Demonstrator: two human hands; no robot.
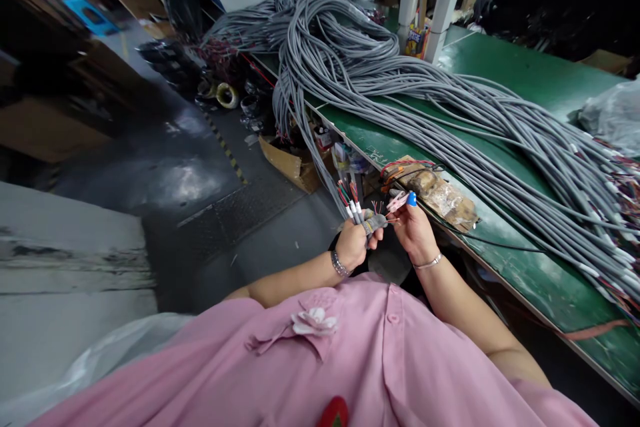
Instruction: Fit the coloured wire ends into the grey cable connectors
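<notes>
left hand: the left hand (351, 243) is closed around a small bunch of grey cables (358, 215), in front of the body and just off the near edge of the desk (520, 267); the thumb wears a grey and yellow cover (374, 223).
right hand: the right hand (414, 235) is partly curled, thumb and fingers pinched on a small pale pink tool (397, 202); its exact type is too small to tell. a blue cover (411, 199) sits on the thumb.
held ends: white bands near the tips, with thin red, green and dark wires (353, 191) fanning out above the left hand, close to the pink tool.
desk: green top, with a large pile of grey cables (345, 47) heaped at its left end and stretching along it to the right end, where the wire ends are bared.
near edge: a wrapped board (440, 195) lies along it, just beside the right hand, with a black cord (495, 241) trailing rightward.
far side: a white post (445, 17) stands by the pile; a clear plastic bag (613, 113) lies toward the right.
floor: a cardboard box (290, 167) sits under the left part of the near edge, and a yellow roll (227, 95) lies left of it.
</notes>
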